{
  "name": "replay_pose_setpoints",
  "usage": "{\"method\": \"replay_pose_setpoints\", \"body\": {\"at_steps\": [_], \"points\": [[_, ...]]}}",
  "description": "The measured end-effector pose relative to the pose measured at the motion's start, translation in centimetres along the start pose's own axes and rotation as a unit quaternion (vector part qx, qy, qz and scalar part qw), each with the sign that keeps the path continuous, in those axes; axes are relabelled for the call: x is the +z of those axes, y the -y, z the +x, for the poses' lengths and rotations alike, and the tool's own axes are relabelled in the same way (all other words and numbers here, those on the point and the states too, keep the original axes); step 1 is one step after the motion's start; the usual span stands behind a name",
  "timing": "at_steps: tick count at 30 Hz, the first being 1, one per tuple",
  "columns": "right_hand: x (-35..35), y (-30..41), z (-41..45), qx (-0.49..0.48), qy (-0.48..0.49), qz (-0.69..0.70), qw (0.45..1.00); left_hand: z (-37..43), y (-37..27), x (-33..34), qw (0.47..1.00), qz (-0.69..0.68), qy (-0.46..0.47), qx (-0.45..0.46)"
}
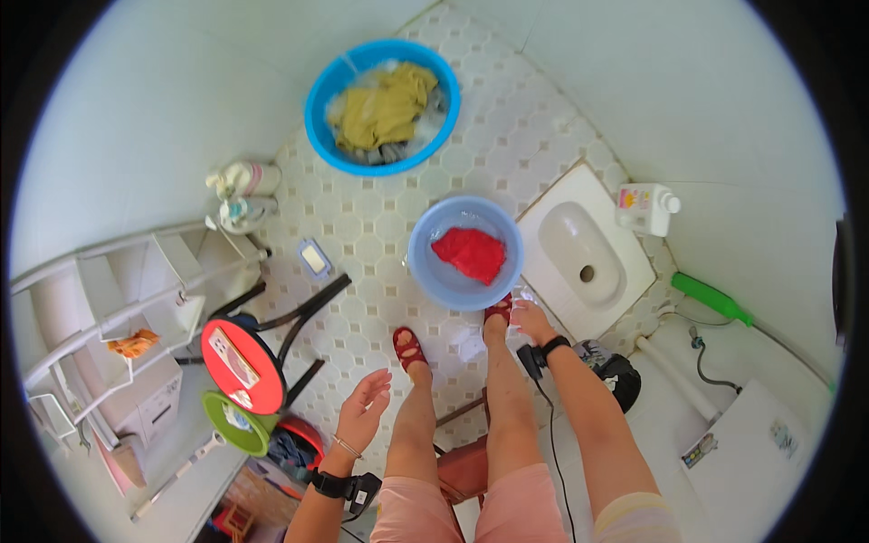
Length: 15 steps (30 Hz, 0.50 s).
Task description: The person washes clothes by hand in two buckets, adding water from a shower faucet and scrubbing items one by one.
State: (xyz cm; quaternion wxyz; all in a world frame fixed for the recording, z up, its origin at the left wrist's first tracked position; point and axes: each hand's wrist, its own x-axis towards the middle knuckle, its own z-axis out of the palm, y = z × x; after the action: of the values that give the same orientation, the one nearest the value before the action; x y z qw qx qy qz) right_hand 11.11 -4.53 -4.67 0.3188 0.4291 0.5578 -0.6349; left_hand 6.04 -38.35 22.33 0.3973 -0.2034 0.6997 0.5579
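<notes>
Both of my hands are empty. My left hand hangs above the tiled floor beside my left leg, its fingers apart. My right hand is just below the rim of a light-blue plastic basin, close to my right foot; whether it touches the basin I cannot tell. A wet red cloth lies in water in that basin. Further off, a larger blue tub holds soapy water with a mustard-yellow garment and some grey cloth. A bar of soap sits in a blue dish on the floor at the left.
A squat toilet adjoins the basin, with a white jug behind it. At left stand a red-topped stool bearing a phone, a green bin, a white rack and bottles. A cable hangs beside my right leg.
</notes>
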Motion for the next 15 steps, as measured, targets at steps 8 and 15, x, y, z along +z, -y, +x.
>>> {"method": "replay_pose_setpoints", "body": {"at_steps": [8, 15], "points": [[-3.9, 9.6, -22.2, -0.222, -0.062, -0.065, 0.971, -8.1, -7.6, -5.8, 0.983, 0.11, 0.01, 0.149], [-4.7, 11.2, -42.6, -0.182, -0.117, 0.027, 0.976, -13.5, -10.8, -11.5, 0.937, 0.286, 0.054, 0.192]]}}
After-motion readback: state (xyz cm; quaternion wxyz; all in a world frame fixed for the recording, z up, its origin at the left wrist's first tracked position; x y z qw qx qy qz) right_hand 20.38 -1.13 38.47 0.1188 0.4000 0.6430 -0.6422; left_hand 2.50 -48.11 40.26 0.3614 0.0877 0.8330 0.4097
